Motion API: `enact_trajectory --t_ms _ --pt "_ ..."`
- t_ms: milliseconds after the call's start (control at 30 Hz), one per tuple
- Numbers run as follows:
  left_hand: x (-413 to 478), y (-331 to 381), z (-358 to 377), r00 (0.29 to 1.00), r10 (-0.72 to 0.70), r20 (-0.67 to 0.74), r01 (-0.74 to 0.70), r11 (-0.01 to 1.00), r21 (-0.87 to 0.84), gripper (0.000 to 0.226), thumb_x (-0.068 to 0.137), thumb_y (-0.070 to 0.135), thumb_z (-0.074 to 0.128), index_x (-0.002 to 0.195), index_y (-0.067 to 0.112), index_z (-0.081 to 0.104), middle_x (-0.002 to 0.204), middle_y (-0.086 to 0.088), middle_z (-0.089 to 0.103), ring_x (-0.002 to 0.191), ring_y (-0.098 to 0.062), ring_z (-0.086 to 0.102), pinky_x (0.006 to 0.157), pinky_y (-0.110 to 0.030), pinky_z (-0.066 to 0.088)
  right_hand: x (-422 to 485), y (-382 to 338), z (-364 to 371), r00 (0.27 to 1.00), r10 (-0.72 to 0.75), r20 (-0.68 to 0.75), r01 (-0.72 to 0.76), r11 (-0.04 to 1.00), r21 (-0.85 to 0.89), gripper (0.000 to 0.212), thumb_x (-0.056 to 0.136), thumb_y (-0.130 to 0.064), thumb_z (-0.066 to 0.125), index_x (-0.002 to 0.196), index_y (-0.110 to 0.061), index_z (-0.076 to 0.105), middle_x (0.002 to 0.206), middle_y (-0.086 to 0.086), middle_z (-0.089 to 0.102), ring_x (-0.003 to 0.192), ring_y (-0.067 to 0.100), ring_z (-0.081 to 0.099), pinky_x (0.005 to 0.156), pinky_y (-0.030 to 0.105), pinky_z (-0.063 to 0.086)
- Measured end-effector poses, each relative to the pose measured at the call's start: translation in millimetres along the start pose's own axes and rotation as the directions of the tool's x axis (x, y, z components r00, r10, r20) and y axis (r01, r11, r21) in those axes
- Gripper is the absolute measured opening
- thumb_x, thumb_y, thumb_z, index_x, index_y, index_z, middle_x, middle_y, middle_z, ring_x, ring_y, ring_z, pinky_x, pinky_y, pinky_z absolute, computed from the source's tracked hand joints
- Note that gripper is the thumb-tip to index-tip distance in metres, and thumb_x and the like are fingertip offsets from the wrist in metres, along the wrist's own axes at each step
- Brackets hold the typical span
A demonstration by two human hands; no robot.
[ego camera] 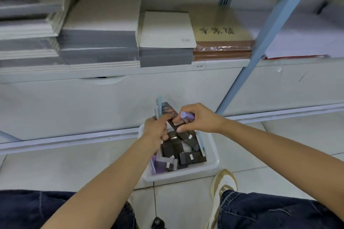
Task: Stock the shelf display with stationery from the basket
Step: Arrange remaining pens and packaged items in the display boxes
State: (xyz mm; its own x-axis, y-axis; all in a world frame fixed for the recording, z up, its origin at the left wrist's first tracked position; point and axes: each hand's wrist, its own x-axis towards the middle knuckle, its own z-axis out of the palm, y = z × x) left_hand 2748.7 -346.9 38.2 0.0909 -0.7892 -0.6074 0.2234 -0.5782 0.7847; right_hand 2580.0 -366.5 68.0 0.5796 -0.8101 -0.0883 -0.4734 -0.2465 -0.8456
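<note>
Gripping, left hand (155,130): fingers are curling round a bundle of slim pale-blue sticks (158,106), which are standing upright above the far-left corner of the basket (214,165); the forefinger is reaching out against a dark patterned box (168,110). The forearm is running in from the lower left.

Gripping, right hand (201,119): curled fingers are holding a purple tube (187,115) lying crosswise, while thumb and fingertips are closing on the near end of that patterned box. The wrist is bending inward and the forearm is coming in from the right.

Both hands are meeting over the far end of the basket.

Basket: white plastic, sitting on the tiled floor just before the shelf (167,69) base and holding a jumble of dark boxes (192,158), each carrying 1 small white sticker (print too small to read).

Shelf, above: grey paper stacks (98,46), a white pad (166,29) and a brown-covered pad (221,31) are lying side by side.

Writing: the brown cover is showing large brush characters, upside down and blurred; a shelf-edge tag (199,66) below it is bearing 2 small marks, unreadable.
</note>
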Motion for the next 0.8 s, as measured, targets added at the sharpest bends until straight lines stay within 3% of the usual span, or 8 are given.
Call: enact_trajectory --t_ms 67,167,267,333,467,533,633,800 --pt "-13.6 21.5 -9.5 0.99 0.143 0.015 -0.144 0.985 0.098 0.032 0.085 0.016 0.072 0.067 0.01 0.045 0.04 0.003 0.029 0.029 -0.011 0.023 0.034 -0.017 0.02 3.4 -19.4 -9.4 0.997 -0.034 -0.07 0.036 0.999 0.025 0.011 0.079 -0.024 0.079 0.088 -0.021 0.074 0.073 -0.018 0.061 0.068 0.002 0.056 0.068 0.021 0.045" --pt "-40.9 61.1 -26.2 0.946 0.312 0.088 -0.324 0.921 0.217 0.036 0.083 0.019 0.075 0.064 0.012 0.045 0.041 0.003 0.032 0.03 -0.011 0.024 0.035 -0.017 0.022 16.1 -55.2 -24.4 0.947 -0.064 -0.314 0.103 0.989 0.109 0.024 0.084 -0.031 0.073 0.106 -0.022 0.067 0.088 -0.016 0.064 0.088 0.001 0.061 0.084 0.018 0.047" --pt "-68.1 102.8 -41.6 0.891 0.425 0.16 -0.454 0.831 0.322 0.034 0.081 0.022 0.077 0.065 0.012 0.05 0.042 0.004 0.036 0.032 -0.01 0.028 0.037 -0.021 0.026 30.3 -103.3 -37.1 0.91 -0.106 -0.4 0.17 0.977 0.126 0.039 0.084 -0.03 0.072 0.12 -0.019 0.061 0.101 -0.004 0.065 0.095 -0.006 0.061 0.082 0.012 0.048" --pt "-86.2 129.7 -51.9 0.851 0.482 0.209 -0.525 0.782 0.337 0.03 0.082 0.021 0.077 0.066 0.012 0.053 0.042 0.005 0.039 0.033 -0.009 0.03 0.038 -0.021 0.026 38.8 -134.3 -45.3 0.91 -0.165 -0.379 0.237 0.96 0.152 0.025 0.088 -0.018 0.069 0.112 -0.013 0.066 0.1 -0.002 0.07 0.089 0.0 0.067 0.072 0.014 0.051" --pt "-119.2 181.1 -74.4 0.745 0.624 0.234 -0.665 0.72 0.197 0.013 0.088 0.022 0.071 0.081 0.015 0.063 0.041 0.011 0.04 0.035 -0.006 0.026 0.037 -0.017 0.024 52.5 -200.3 -66.2 0.843 -0.304 -0.443 0.378 0.922 0.088 0.011 0.088 -0.013 0.07 0.095 -0.02 0.065 0.066 -0.019 0.066 0.056 -0.003 0.058 0.054 0.01 0.043" --pt "-131.1 207.9 -85.2 0.66 0.727 0.19 -0.751 0.645 0.144 0.01 0.091 0.022 0.067 0.098 0.015 0.068 0.043 0.013 0.039 0.036 -0.005 0.026 0.036 -0.017 0.025 58.9 -233.8 -82.2 0.787 -0.36 -0.5 0.442 0.896 0.05 0.011 0.088 -0.013 0.069 0.098 -0.014 0.064 0.064 -0.013 0.063 0.052 0.002 0.054 0.054 0.017 0.046" --pt "-137.4 248.5 -98.3 0.551 0.831 0.068 -0.825 0.531 0.193 0.014 0.093 0.021 0.063 0.106 0.021 0.068 0.045 0.015 0.036 0.037 -0.006 0.028 0.038 -0.018 0.028 72.8 -279.6 -106.6 0.677 -0.467 -0.569 0.529 0.846 -0.066 0.015 0.092 -0.011 0.064 0.103 -0.002 0.059 0.076 0.002 0.065 0.06 0.013 0.061 0.062 0.028 0.053" --pt "-130.8 301.3 -109.7 0.518 0.854 -0.052 -0.832 0.517 0.202 0.019 0.096 0.02 0.054 0.112 0.019 0.063 0.051 0.01 0.036 0.037 -0.003 0.03 0.037 -0.017 0.029 117.0 -317.5 -132.0 0.564 -0.51 -0.649 0.512 0.833 -0.209 0.011 0.097 -0.013 0.056 0.101 -0.004 0.05 0.084 0.014 0.067 0.059 0.018 0.062 0.062 0.03 0.053"
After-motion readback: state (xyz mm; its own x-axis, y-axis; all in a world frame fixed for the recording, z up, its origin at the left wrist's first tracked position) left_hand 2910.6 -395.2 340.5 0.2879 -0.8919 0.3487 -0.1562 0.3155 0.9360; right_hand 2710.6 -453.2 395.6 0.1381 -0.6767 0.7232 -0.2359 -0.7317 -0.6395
